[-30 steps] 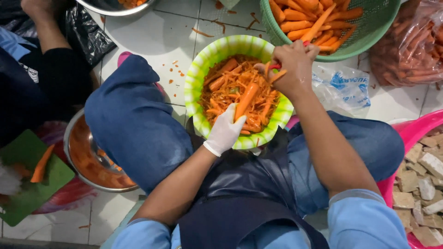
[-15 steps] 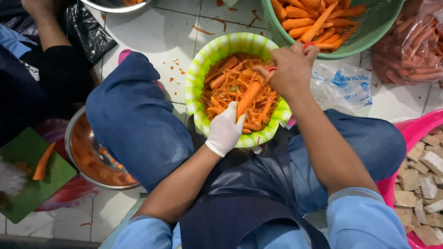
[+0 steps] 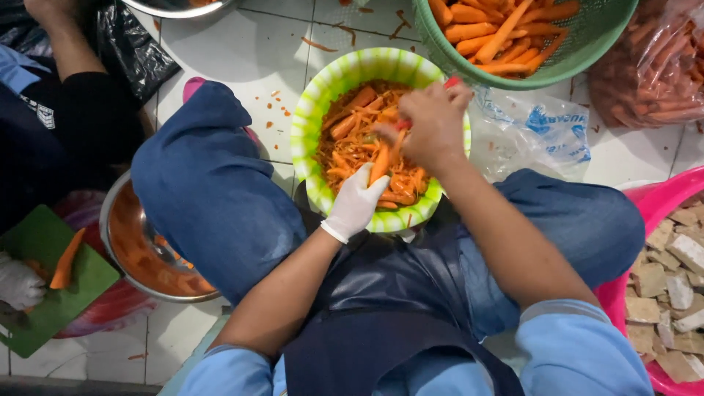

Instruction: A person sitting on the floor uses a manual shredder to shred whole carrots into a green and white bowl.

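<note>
**A:** What are your fingers doing?

**B:** Your left hand (image 3: 357,199) wears a white glove. Its fingers are wrapped tight around a carrot (image 3: 380,163), which tilts up out of the glove. Your right hand (image 3: 431,128) is bare. Its fingers are curled closed on a peeler with a red handle (image 3: 449,83). Most of the peeler is hidden under the hand, so only bits of red show. The right hand sits just above the carrot.

**A:** Where is the carrot?

**B:** It is over the light green bowl (image 3: 308,128), near the bowl's near edge. The bowl rests between your knees and is full of orange peels (image 3: 345,143) and a few whole carrots.

**A:** What else is around you?

**B:** Behind the bowl is a dark green basket (image 3: 587,55) with peeled carrots in it. A clear plastic bag (image 3: 535,132) lies beside it on the white tile floor (image 3: 242,51). Far right is a bag of carrots (image 3: 645,81). On your right is a pink tub (image 3: 660,202) with pale blocks inside. By your left knee (image 3: 205,191) is a metal bowl (image 3: 121,253), partly hidden under your leg.

**A:** Is somebody else there?

**B:** Yes. On the far left, another person's gloved hand (image 3: 18,282) touches a green cutting board (image 3: 44,293) with a carrot piece (image 3: 66,260) on it.
</note>
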